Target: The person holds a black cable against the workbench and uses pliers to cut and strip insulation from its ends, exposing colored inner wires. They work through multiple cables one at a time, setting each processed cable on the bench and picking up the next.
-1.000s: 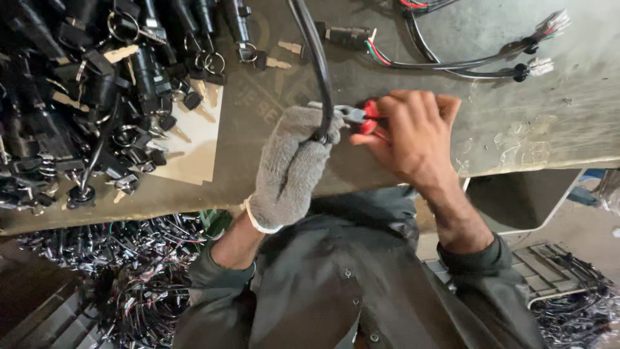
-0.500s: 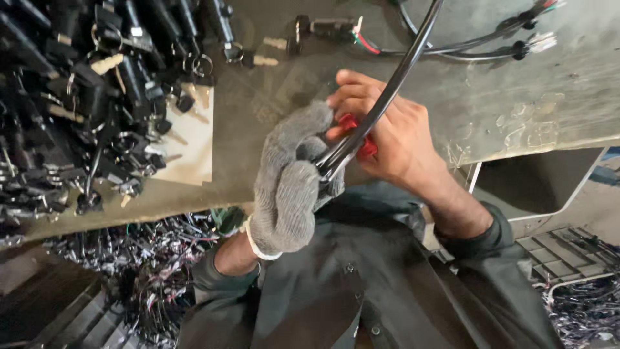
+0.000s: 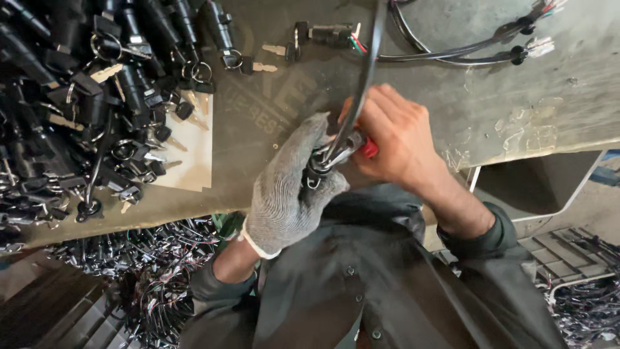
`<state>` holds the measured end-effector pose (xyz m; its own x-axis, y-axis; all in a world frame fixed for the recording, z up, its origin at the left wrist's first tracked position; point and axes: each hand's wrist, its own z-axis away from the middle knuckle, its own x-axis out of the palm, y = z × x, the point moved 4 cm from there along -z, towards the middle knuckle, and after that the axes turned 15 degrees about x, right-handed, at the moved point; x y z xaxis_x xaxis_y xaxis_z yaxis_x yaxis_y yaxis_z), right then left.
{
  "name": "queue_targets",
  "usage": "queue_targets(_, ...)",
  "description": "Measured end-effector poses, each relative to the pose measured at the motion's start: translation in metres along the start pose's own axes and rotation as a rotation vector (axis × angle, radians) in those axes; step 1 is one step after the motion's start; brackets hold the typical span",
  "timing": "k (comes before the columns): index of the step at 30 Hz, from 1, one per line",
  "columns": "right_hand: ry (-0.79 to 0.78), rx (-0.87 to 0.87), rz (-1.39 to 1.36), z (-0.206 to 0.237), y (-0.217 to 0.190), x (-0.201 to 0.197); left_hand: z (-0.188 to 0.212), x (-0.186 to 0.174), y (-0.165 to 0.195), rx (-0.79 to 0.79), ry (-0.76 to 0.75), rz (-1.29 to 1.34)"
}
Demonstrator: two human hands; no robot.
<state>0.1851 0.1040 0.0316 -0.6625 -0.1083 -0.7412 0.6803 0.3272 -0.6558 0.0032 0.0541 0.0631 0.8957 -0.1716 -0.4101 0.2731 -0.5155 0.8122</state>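
My left hand (image 3: 284, 194), in a grey knit glove, is closed around a small black switch body (image 3: 321, 165) at the end of a black cable (image 3: 368, 64). The cable rises from that hand across the grey workbench (image 3: 504, 110) and out of the top of the view. My bare right hand (image 3: 394, 139) presses against the left one and grips a red-handled tool (image 3: 369, 149). The tool's tip is hidden between the hands. Both hands hover over the bench's near edge, above my dark shirt.
A heap of black key switches with keys and rings (image 3: 84, 110) fills the bench's left side, partly on a pale card sheet (image 3: 194, 155). One switch with coloured wires (image 3: 326, 32) and a wire harness with connectors (image 3: 516, 52) lie at the back. Wire bundles (image 3: 148, 284) fill crates below.
Both hands have stayed joined and shifted slightly toward the bench's near edge. The black cable has swung from leaning right to nearly upright. The gloved fingers have wrapped further around the switch body.
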Motion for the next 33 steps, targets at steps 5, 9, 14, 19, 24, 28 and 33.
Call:
queue_targets(5, -0.031, 0.076, 0.087, 0.006, -0.005, 0.005, 0.029, 0.023, -0.013, -0.055, 0.036, -0.166)
queue_targets(9, -0.010, 0.150, 0.184, 0.012, -0.010, -0.001, 0.040, 0.028, -0.013, 0.117, 0.044, -0.322)
queue_targets(14, -0.059, 0.243, 0.193, 0.025, -0.011, -0.003, 0.042, 0.030, -0.012, 0.136, -0.062, -0.842)
queue_targets(19, -0.033, 0.328, 0.108, 0.030, -0.007, 0.008, 0.038, 0.027, -0.015, 0.189, -0.077, -0.862)
queue_targets(24, -0.083, 0.264, -0.030, 0.028, -0.014, 0.012, 0.017, 0.018, -0.005, 0.110, -0.155, -0.822)
queue_targets(28, 0.054, 0.219, 0.091, 0.015, -0.008, 0.016, -0.005, -0.003, 0.008, -0.052, -0.057, -0.015)
queue_targets(33, 0.011, -0.069, -0.204, 0.003, 0.003, 0.022, 0.003, -0.001, 0.004, -0.411, -0.193, 0.821)
